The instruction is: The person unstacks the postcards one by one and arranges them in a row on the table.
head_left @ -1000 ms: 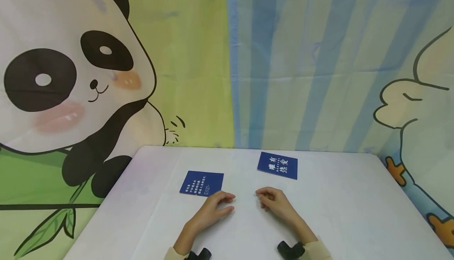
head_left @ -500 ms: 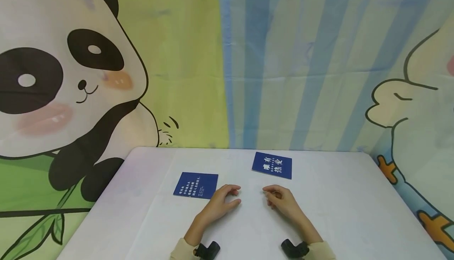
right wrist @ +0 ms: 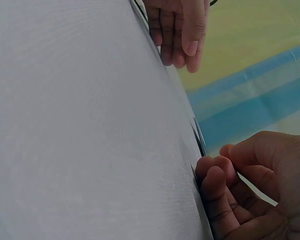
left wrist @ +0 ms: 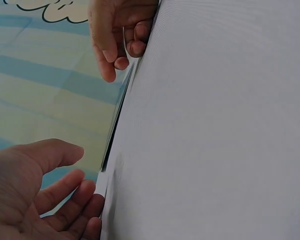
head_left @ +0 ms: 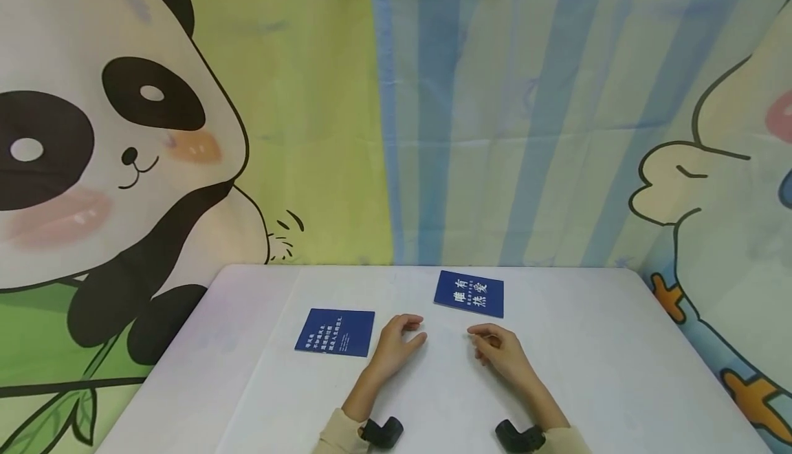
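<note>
Two dark blue booklets or cards with white Chinese lettering lie flat on the white table (head_left: 557, 358). The left one (head_left: 336, 332) sits just left of my left hand (head_left: 394, 349); the other (head_left: 469, 294) is farther back, beyond my right hand (head_left: 502, 352). Relaxed and bent, the left fingers stay apart from the thumb, with nothing between them. My right hand curls loosely, its thumb close to the forefinger, and no object shows in it. The hands face each other across a gap. In the left wrist view the right fingers (left wrist: 106, 42) hang at the top.
Black wrist devices (head_left: 382, 433) sit on both wrists below beige sleeves (head_left: 342, 432). Behind the table hangs a printed cloth with a panda (head_left: 179, 158), blue stripes and a pale cartoon animal (head_left: 736, 254).
My left hand has shifted right and slightly forward, away from the left blue card. The right hand has drifted a little right. The head view has turned slightly; both cards stay put.
</note>
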`<state>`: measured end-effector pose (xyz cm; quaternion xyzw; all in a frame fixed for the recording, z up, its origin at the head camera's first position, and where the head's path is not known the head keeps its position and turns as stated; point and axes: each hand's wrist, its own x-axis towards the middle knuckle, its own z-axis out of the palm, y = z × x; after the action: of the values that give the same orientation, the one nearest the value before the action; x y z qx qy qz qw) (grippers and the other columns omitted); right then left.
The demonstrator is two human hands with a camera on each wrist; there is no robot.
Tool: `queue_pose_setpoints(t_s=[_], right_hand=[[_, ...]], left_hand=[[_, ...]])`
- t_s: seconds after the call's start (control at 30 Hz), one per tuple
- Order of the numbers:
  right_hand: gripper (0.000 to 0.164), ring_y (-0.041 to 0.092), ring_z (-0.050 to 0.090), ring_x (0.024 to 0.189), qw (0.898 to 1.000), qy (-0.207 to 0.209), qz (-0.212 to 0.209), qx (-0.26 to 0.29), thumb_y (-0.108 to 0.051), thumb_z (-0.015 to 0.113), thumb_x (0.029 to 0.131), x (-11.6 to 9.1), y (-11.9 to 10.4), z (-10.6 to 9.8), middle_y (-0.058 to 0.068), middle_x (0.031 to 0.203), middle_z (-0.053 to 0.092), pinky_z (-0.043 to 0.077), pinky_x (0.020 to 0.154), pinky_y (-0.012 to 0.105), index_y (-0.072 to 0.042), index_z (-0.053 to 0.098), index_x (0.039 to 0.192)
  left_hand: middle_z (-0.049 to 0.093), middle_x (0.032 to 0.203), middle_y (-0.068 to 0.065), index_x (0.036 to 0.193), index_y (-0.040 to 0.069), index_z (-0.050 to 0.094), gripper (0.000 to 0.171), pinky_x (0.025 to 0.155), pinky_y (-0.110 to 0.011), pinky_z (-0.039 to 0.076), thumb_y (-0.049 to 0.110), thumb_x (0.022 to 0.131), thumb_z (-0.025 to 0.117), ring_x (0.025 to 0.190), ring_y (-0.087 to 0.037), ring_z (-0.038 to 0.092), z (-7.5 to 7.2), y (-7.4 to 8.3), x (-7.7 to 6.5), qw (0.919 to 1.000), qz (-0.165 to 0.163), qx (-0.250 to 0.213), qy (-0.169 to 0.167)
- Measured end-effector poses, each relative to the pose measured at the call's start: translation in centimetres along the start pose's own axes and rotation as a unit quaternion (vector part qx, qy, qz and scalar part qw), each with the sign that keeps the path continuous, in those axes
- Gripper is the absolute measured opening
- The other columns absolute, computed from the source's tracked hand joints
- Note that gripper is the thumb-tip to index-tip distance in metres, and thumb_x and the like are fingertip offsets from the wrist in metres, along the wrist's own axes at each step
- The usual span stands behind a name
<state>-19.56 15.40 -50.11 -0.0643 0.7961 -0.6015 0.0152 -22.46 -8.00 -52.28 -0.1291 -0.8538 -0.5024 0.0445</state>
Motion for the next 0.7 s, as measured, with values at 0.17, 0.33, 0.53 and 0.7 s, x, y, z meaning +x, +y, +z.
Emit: queue_pose_setpoints(t_s=[0.17, 0.33, 0.53, 0.7], right_hand=[[0.019, 0.012, 0.056, 0.057, 0.999, 0.039, 0.0, 0.012, 0.002, 0.06, 0.092, 0.7, 1.6, -0.3, 0.017, 0.073, 0.063, 0.05, 0.052, 0.025, 0.01, 0.065, 0.109], [0.017, 0.013, 0.055, 0.057, 0.994, 0.109, 0.014, 0.007, 0.002, 0.059, 0.092, 1.4, 1.6, -0.4, 0.017, 0.078, 0.064, 0.049, 0.051, 0.024, 0.007, 0.067, 0.107], [0.02, 0.011, 0.055, 0.056, 0.984, 0.173, 0.035, -0.007, 0.002, 0.057, 0.092, 2.0, 2.2, -0.6, 0.017, 0.089, 0.063, 0.046, 0.05, 0.022, 0.008, 0.065, 0.11], [0.024, 0.008, 0.056, 0.059, 0.978, 0.204, 0.046, -0.014, 0.003, 0.057, 0.09, 2.3, 2.8, -1.1, 0.021, 0.097, 0.064, 0.046, 0.053, 0.02, 0.007, 0.064, 0.112]], left_hand=[[0.064, 0.105, -0.008, 0.11, 0.001, 0.066, 0.025, 0.092, -0.038, 0.049, 0.009, 0.086, 0.07, 0.101, -0.026, 0.061, 0.7, 0.1, 0.6, 0.9998, -0.002, -0.015, 0.014], [0.062, 0.106, -0.007, 0.109, 0.002, 0.066, 0.024, 0.093, -0.037, 0.048, 0.007, 0.086, 0.07, 0.103, -0.025, 0.06, 1.8, 0.1, 1.7, 0.9992, -0.004, -0.025, 0.03], [0.059, 0.105, -0.008, 0.108, 0.001, 0.067, 0.025, 0.094, -0.036, 0.047, 0.004, 0.083, 0.07, 0.102, -0.027, 0.059, 2.9, 0.1, 2.6, 0.9983, 0.004, -0.03, 0.05], [0.06, 0.106, -0.01, 0.11, 0.0, 0.066, 0.027, 0.095, -0.038, 0.046, 0.003, 0.083, 0.07, 0.103, -0.029, 0.059, 3.2, 0.1, 3.1, 0.9981, 0.005, -0.03, 0.053]])
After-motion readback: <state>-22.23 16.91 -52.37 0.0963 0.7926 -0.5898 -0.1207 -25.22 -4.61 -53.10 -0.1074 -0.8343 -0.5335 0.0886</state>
